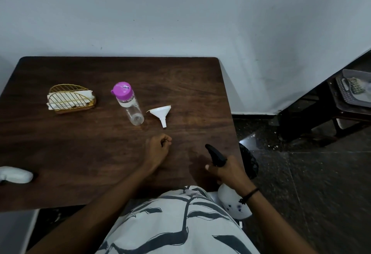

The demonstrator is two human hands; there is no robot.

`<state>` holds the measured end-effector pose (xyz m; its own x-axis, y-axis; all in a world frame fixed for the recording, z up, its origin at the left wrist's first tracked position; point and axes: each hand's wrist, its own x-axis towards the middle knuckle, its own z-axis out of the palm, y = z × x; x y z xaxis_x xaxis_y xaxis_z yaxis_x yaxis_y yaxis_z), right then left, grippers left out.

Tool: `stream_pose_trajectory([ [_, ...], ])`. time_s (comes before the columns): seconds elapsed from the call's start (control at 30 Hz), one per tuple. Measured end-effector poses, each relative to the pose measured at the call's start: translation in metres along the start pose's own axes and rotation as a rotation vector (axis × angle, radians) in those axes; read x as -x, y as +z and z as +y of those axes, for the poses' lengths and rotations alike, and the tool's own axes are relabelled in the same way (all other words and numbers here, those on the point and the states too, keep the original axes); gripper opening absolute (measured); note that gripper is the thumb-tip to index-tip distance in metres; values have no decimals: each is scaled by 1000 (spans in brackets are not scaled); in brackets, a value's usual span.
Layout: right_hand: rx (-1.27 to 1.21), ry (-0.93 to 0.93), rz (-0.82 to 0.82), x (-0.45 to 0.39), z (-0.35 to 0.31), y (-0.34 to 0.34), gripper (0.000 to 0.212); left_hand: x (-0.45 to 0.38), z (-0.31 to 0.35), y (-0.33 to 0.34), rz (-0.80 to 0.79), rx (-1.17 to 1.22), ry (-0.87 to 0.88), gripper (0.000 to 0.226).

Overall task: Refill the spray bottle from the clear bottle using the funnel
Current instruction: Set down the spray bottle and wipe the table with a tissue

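Head view. We take the clear bottle [130, 105] as our landmark: it stands upright near the middle of the dark wooden table [80, 153], closed by a purple cap [122, 91], and looks nearly empty. Just to its right, apart from it, the white funnel [161, 114] lies on its side, its spout pointing toward the near edge of the table. Well to the left of the bottle we see a gold wire napkin holder [70, 100] with white napkins in it. Nearer to us than the bottle and slightly right of it, the left hand [158, 147] rests on the table with its fingers curled into a loose fist, holding nothing; it lies just short of the funnel's spout without touching it. Further right and closer to us, at the table's near right corner, the right hand [228, 173] is wrapped around the neck of the spray bottle [232, 201]. The bottle's black trigger head [215, 154] juts up and leftward over the table edge, while its white body hangs below the hand, off the table. A white object [16, 175] lies far to the lower left of the clear bottle, at the table's left edge.
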<state>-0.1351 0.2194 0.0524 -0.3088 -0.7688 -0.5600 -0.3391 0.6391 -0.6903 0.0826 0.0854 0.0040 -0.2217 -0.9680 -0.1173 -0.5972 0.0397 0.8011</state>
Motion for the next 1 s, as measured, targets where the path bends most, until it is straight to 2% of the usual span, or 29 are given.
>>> stream_pose_trajectory([
  [0.23,92,71,21,-5,-5,6,32,2,4,3,13,-44,4,21],
  [0.4,69,36,13,-4,-8,4,27,4,7,6,11,-51,0,18],
  [0.53,154,64,40,-6,-11,6,35,5,10,8,23,-49,-4,18],
  [0.77,197,44,39,-6,-9,6,37,3,13,12,20,-49,18,16],
  [0.9,161,19,25,-6,-10,5,28,1,15,14,14,-59,27,14],
  [1.0,219,33,-15,-8,-11,4,40,0,16,14,8,-58,51,15],
])
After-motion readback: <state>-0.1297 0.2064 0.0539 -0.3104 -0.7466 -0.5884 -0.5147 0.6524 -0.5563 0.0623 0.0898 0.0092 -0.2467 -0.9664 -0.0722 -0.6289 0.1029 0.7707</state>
